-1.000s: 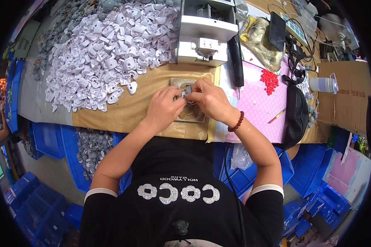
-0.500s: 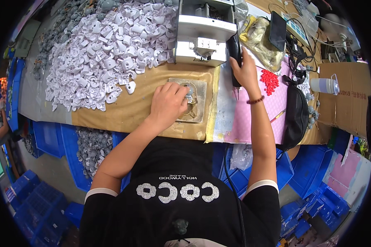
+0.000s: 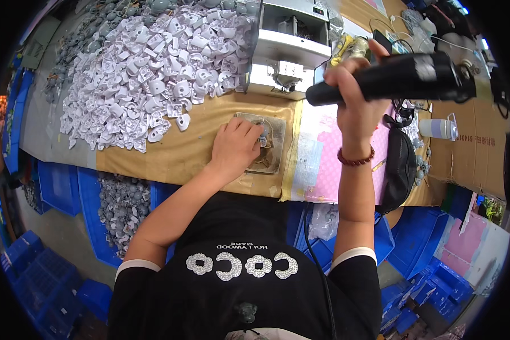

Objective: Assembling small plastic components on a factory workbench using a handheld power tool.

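Observation:
My left hand (image 3: pixel 236 143) rests with bent fingers on a square fixture plate (image 3: pixel 275 164) on the brown table covering. Its fingertips press on a small round grey part (image 3: pixel 263 134) seated in the plate, mostly hidden by the fingers. In my right hand (image 3: pixel 358 105) is a black electric screwdriver (image 3: pixel 405 78), raised above the table and lying across the view, with fingers wrapped around its body. A red-brown bead bracelet (image 3: pixel 356 158) is on that wrist.
A big heap of white plastic parts (image 3: pixel 153 73) covers the left side, with grey parts (image 3: pixel 96 39) behind. A white machine (image 3: pixel 289 48) stands ahead. To the right are a black pouch (image 3: pixel 399 164), a white bottle (image 3: pixel 436 128) and a cardboard box (image 3: pixel 481 150). Blue bins (image 3: pixel 62 187) stand below.
My right hand, beside the upright screwdriver before, now grips it and has lifted it, tilted sideways. It hides the red pieces. My left hand stays at the fixture plate.

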